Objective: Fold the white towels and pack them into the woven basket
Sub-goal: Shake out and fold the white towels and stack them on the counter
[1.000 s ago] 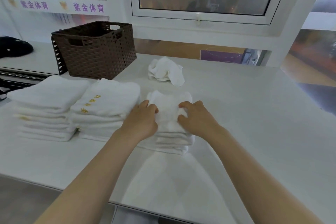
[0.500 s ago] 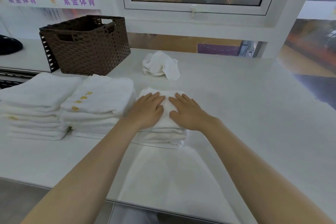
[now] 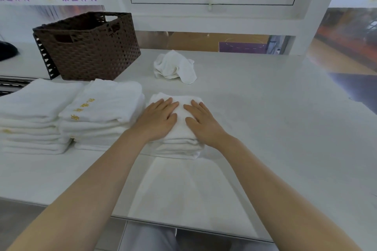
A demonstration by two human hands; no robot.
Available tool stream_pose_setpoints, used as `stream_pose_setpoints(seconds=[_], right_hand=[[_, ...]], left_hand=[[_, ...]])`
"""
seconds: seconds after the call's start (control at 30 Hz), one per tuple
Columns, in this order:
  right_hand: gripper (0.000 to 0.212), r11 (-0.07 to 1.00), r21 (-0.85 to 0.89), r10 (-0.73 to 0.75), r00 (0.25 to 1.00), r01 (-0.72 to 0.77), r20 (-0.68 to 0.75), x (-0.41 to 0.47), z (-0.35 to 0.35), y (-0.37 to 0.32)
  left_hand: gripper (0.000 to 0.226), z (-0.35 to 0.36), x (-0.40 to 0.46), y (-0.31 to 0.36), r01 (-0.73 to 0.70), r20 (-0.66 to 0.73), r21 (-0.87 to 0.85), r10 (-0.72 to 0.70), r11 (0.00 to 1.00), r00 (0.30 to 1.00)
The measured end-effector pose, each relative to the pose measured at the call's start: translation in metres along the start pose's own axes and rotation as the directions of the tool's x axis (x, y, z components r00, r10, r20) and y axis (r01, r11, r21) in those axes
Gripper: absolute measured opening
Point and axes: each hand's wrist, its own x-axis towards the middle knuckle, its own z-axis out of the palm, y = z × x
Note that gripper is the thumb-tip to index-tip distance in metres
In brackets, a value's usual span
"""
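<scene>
White folded towel stack (image 3: 177, 138) at frame centre pressed flat by left hand (image 3: 158, 121) and right hand (image 3: 201, 122), fingers spread, gripping nothing; next likely the crumpled white towel (image 3: 174, 67) above or loading the brown woven basket (image 3: 89, 47) upper left.

Three towel stacks (image 3: 106, 116) are sitting in a row on the tabletop (image 3: 275, 128), both hands lying flat on the rightmost stack (image 3: 177, 140). The basket (image 3: 89, 47) is standing behind the left stacks, with a crumpled towel (image 3: 173, 67) lying to its right.

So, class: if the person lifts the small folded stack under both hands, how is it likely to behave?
The small folded stack is layered soft cloth, so it would probably sag and shed layers unless supported underneath. It looks light for its size. With the left hand and right hand flat on top, it likely compresses.
</scene>
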Motion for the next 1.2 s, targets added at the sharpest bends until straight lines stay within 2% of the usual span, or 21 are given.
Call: stream_pose_setpoints(seconds=[0.07,0.13,0.27,0.37,0.47,0.7,0.93,1.1,1.2], right_hand=[[0.049,0.998,0.062,-0.011,1.000,0.012,-0.011,-0.004,-0.005,0.005],[0.049,0.994,0.102,-0.026,0.996,0.035,-0.081,-0.009,-0.010,0.013],[0.047,0.995,-0.097,-0.023,0.968,-0.001,-0.248,-0.011,-0.017,0.042],[0.052,0.960,-0.249,0.075,0.973,-0.130,-0.219,-0.003,-0.024,0.068],[0.059,0.913,-0.330,0.191,0.966,-0.241,-0.175,0.009,-0.027,0.088],[0.059,0.840,-0.479,0.213,0.966,-0.256,-0.144,0.054,-0.027,0.111],[0.053,0.842,-0.483,0.148,0.963,-0.241,-0.223,0.092,-0.031,0.125],[0.051,0.869,-0.432,0.152,0.961,-0.242,-0.232,0.098,-0.034,0.131],[0.048,0.878,-0.419,0.133,0.959,-0.231,-0.250,0.100,-0.035,0.133]], left_hand=[[0.052,-0.004,0.002,0.001,-0.003,0.008,-0.015,0.003,1.000,1.000],[0.051,-0.010,0.006,0.002,-0.013,-0.036,-0.074,0.011,0.997,0.999],[0.041,-0.029,0.012,0.010,-0.026,-0.143,-0.172,0.002,0.985,0.990],[0.040,-0.042,0.030,0.015,-0.002,-0.101,-0.152,-0.013,0.988,0.995],[0.040,-0.052,0.059,0.011,0.036,-0.046,-0.113,-0.041,0.993,0.998],[0.055,-0.059,0.134,-0.005,0.186,0.099,-0.091,-0.177,0.978,0.979],[0.058,-0.037,0.208,-0.030,0.264,0.150,0.003,-0.261,0.965,0.954],[0.074,-0.007,0.251,-0.041,0.253,0.121,0.101,-0.264,0.962,0.957],[0.078,0.013,0.272,-0.027,0.173,0.134,0.182,-0.198,0.968,0.971]])
